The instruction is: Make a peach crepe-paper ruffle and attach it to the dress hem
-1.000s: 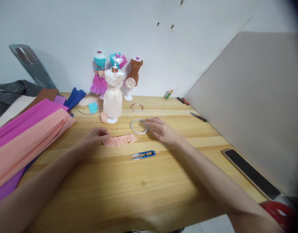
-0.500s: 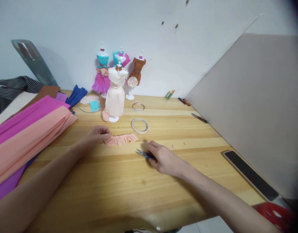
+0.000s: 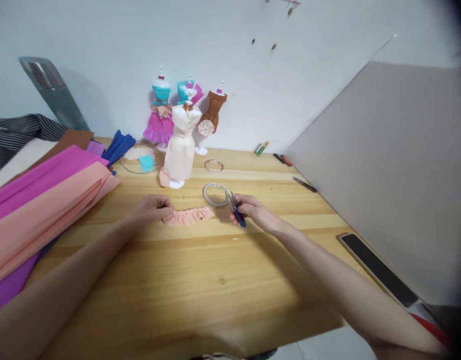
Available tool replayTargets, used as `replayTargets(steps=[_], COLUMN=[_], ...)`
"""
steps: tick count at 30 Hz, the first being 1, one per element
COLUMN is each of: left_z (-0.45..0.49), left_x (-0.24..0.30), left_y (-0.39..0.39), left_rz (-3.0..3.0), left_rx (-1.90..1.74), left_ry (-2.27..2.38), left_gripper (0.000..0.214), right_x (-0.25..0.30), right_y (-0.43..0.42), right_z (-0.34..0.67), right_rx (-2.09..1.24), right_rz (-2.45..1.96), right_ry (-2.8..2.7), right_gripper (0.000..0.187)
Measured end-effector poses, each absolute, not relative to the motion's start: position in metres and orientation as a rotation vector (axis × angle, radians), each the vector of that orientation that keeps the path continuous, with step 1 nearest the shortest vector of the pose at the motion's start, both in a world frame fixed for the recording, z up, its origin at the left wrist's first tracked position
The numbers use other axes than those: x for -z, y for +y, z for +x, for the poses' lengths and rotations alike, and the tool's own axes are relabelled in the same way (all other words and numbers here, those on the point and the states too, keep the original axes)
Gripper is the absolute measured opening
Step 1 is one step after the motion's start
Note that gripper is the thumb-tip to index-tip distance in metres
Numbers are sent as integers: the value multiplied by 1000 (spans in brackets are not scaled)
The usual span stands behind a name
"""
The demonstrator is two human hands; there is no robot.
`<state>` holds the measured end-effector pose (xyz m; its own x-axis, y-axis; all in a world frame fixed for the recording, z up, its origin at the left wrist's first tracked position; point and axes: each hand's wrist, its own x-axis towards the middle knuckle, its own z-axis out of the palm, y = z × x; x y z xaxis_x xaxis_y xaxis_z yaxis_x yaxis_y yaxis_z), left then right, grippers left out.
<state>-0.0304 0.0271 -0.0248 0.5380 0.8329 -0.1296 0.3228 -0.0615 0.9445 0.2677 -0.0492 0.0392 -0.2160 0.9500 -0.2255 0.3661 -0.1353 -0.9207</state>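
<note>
My left hand (image 3: 156, 207) is closed, pinching the left end of a peach ruffled strip (image 3: 189, 216) that lies on the wooden table. In my right hand (image 3: 251, 210) are blue-handled thread snips (image 3: 238, 213), their blades angled up and away from me. Both the hand and the snips are right of the strip's free end, apart from it. A white roll of tape (image 3: 216, 195) lies just left of the snips' tips. Beyond the strip stands a small mannequin (image 3: 180, 145) in a cream dress with a peach piece at its lower left.
More dressed mannequins (image 3: 215, 110) stand against the wall. Coloured crepe sheets (image 3: 46, 220) are piled on the left near a tilted bottle (image 3: 52, 92). A second ring of tape (image 3: 214, 165), a black cutting tool (image 3: 304, 184) and a phone (image 3: 378, 270) lie on the table (image 3: 178, 290).
My right hand has moved up and away from me, turning the snips from pointing left to pointing upward. A tiny pale scrap now shows on the table. My left hand keeps its pinch.
</note>
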Motion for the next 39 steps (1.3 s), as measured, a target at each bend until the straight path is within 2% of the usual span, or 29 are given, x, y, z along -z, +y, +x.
replayTargets(steps=[5,9,13,28,35,39], left_z=[-31,-29,-30,-30,-31,-32], left_x=[26,25,24,22,21,19], left_y=[27,26,27,27,27,26], left_rz=[1620,1640,1633,1678,1637,1616], left_rx=[-548,-540,-540,-496,-502,-498], left_ry=[1002,1000,980,981,953,910], left_gripper=[7,7,7,8,7,7], right_x=[-35,-22,-14,-20,-15,-11], right_y=[-50,-61,-62,-36,-30,-32], right_z=[258,260,263,236,233,234], right_rx=[-1215,-1064,-1091,-961,-1020,-1077], right_rz=[-1604,-1631,-1804,-1935,-1948,-1935], right_ry=[-1743,-1837,-1788,-1844,-1677,-1582], right_gripper=[5,23,34,35,47,45])
